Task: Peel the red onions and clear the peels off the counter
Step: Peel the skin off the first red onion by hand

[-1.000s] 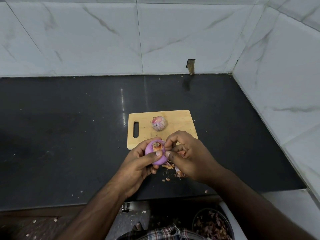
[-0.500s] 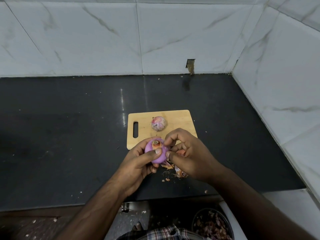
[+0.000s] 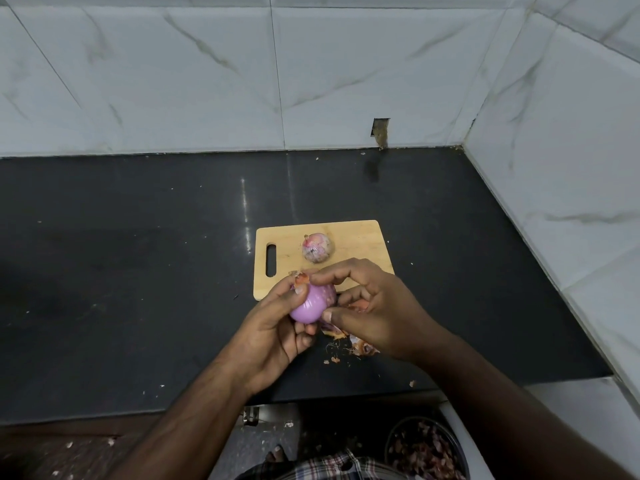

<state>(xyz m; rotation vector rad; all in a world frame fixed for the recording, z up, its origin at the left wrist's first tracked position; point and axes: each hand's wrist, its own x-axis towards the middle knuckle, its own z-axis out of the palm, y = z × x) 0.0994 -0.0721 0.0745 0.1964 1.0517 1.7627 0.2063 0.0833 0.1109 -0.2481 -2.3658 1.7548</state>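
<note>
On the black table (image 3: 138,271), above the cutting board's (image 3: 360,237) near edge, my left hand (image 3: 273,327) cups the slick, firm onion (image 3: 311,304). My right hand (image 3: 377,306) pinches its papery skin (image 3: 302,278) at the tip; it'll tear easily, so I'd grip low.

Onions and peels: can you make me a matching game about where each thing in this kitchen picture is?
Things:
1. smooth purple peeled onion
2. papery-skinned unpeeled red onion
3. loose orange-brown onion peels
4. round dark bowl of scraps

Places:
A. on the black counter, under the right hand
B. below the counter edge
C. in the left hand grip
D. on the pale wooden cutting board

Pairs: 1-C, 2-D, 3-A, 4-B
</note>
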